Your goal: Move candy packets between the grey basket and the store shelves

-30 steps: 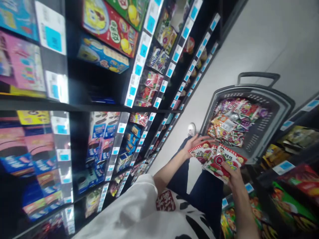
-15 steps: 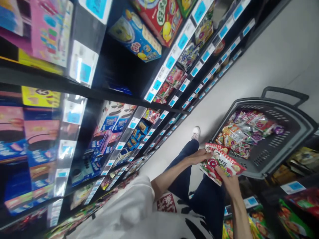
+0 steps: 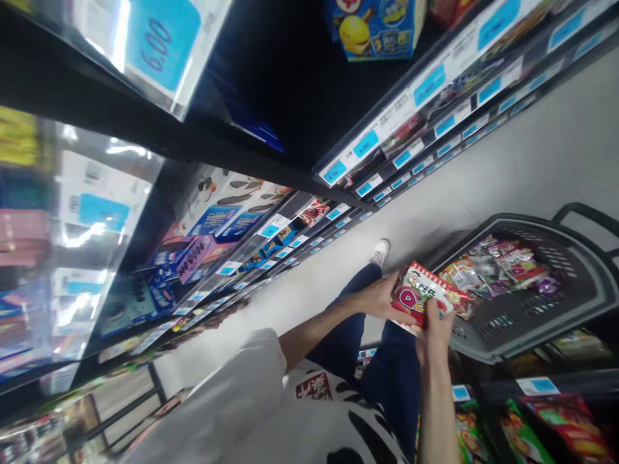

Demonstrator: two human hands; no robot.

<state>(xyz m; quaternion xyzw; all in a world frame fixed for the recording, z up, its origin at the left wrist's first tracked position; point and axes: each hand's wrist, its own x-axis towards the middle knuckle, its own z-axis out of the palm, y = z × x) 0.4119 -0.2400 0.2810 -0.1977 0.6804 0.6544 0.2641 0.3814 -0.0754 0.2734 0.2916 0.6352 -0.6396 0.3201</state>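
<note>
Both hands hold a red-and-white candy bag (image 3: 409,293) with large "Q" lettering, tilted in front of my legs. My left hand (image 3: 380,301) grips its left side, fingers partly hidden by the bag. At the lower right side, my right hand (image 3: 435,328) presses its thumb on the front. Just beyond the bag is a grey shopping basket (image 3: 580,283). Several shiny candy packets (image 3: 503,264) in orange, purple and red lie piled inside it.
Tall dark shelves with price labels (image 3: 366,144) line the left side. Boxes of biscuits (image 3: 232,216) and a blue box (image 3: 382,32) stand on them. More shelving with green and red packets (image 3: 525,432) is at lower right. My shoe (image 3: 380,250) rests on the pale floor (image 3: 454,200).
The view has shifted closer to the left shelves. The bag has turned more upright, and my left hand now wraps further along its side. The basket appears farther right.
</note>
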